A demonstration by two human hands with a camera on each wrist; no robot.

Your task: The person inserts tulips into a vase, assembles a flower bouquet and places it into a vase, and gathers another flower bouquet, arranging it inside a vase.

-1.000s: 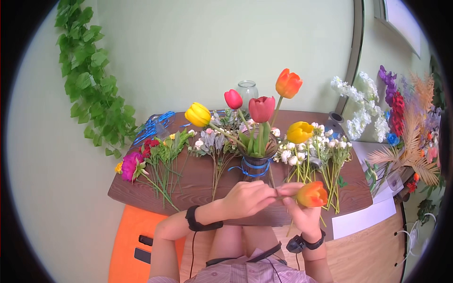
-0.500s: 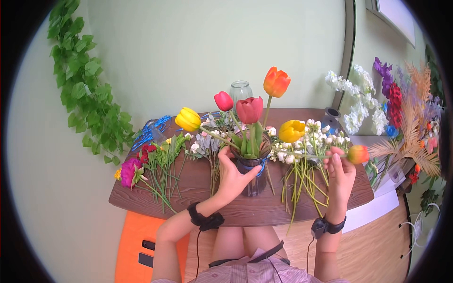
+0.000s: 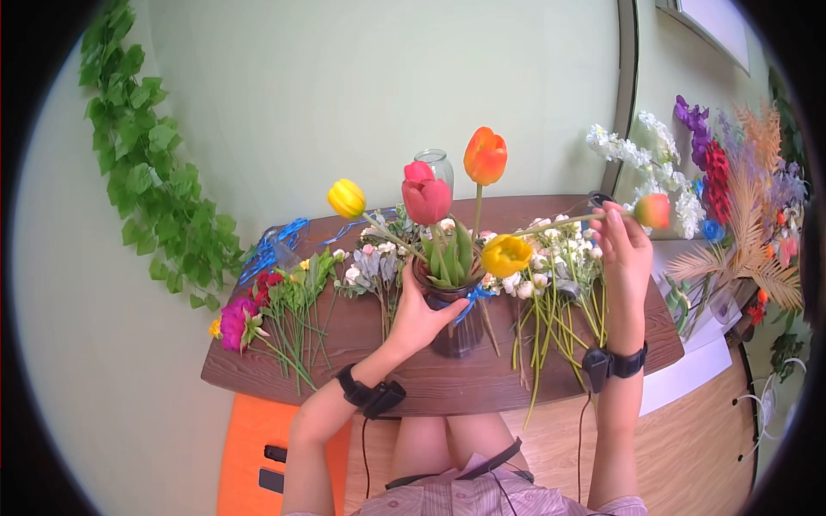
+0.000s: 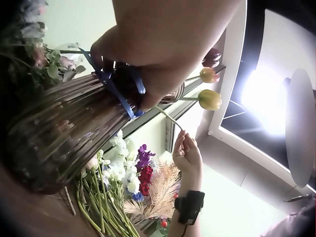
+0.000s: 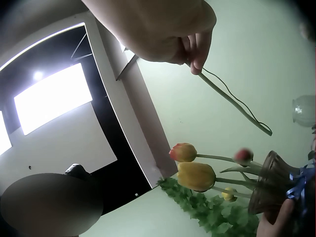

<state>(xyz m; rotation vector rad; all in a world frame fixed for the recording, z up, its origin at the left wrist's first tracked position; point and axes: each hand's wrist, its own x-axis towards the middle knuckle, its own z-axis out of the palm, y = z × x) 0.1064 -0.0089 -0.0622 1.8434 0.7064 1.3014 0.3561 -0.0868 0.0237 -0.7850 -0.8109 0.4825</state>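
My left hand (image 3: pixel 418 320) grips the dark ribbed glass vase (image 3: pixel 458 339) near its neck, thumb in front. A blue ribbon (image 4: pixel 114 94) is tied there, partly under the hand. Red, yellow and orange tulips stand in the vase, among them an orange tulip (image 3: pixel 485 156) and a low yellow tulip (image 3: pixel 507 255). Off to the right, my right hand (image 3: pixel 625 260) pinches the stem of another orange tulip (image 3: pixel 652 211) just below its bloom. The right wrist view shows its stem (image 5: pixel 236 103) slanting down, the cut end apart from the vase mouth, with a thin strand beside it.
White flowers (image 3: pixel 525 284) with long green stems lie right of the vase; a magenta flower (image 3: pixel 234 323) and greenery lie at left. Behind stands a clear glass jar (image 3: pixel 439 163). Blue ribbon strands (image 3: pixel 277 245) lie at the back left. Tall dried fronds (image 3: pixel 731 249) stand at far right.
Both hands were together on the tulip's stem in front of the vase. My left hand moved to the vase neck; my right hand carried the tulip right and upward.
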